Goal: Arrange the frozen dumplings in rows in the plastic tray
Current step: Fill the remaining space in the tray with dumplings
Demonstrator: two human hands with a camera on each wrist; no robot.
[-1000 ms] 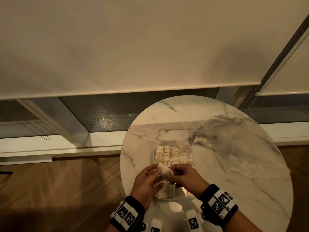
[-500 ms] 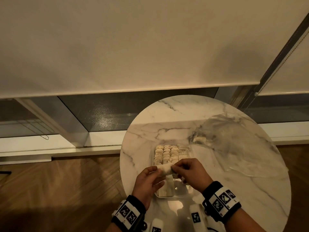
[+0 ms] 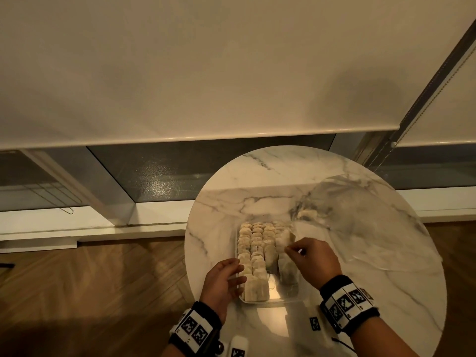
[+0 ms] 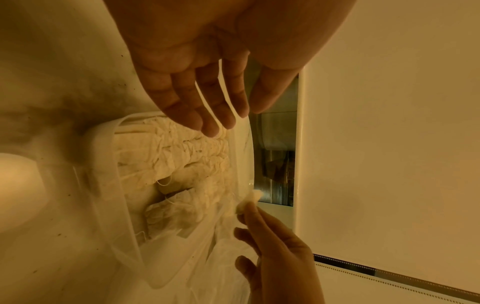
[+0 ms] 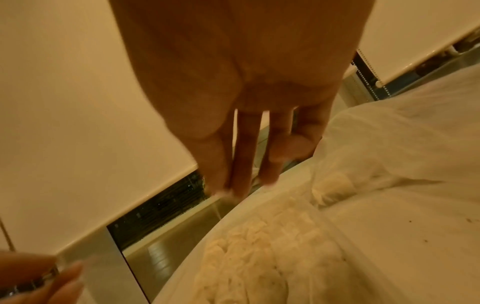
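A clear rectangular plastic tray (image 3: 270,300) sits at the near-centre of a round white marble-patterned tabletop (image 3: 360,253), its near short rim close to the table's near edge. Pale, pleated frozen dumplings (image 3: 257,240) stand packed in rows that fill the far part of the tray and run down its left side; bare tray floor shows at the near right corner.

The left hand (image 3: 221,282) rests against the tray's left rim with fingers loosely extended and holding nothing, its fingertips (image 4: 213,129) touching the nearest dumplings of the left row. The right hand (image 3: 313,256) hovers over the right side of the tray, thumb and forefinger pinching the top of a single pale dumpling (image 3: 284,239) at the right-hand row while the other fingers spread free.

A crumpled clear plastic bag (image 3: 360,215) lies on the table just right of the tray, with one pale lump inside near its far left edge. Bare marble lies beyond the tray and along its left. Wooden flooring (image 3: 103,279) lies past the table's left edge.
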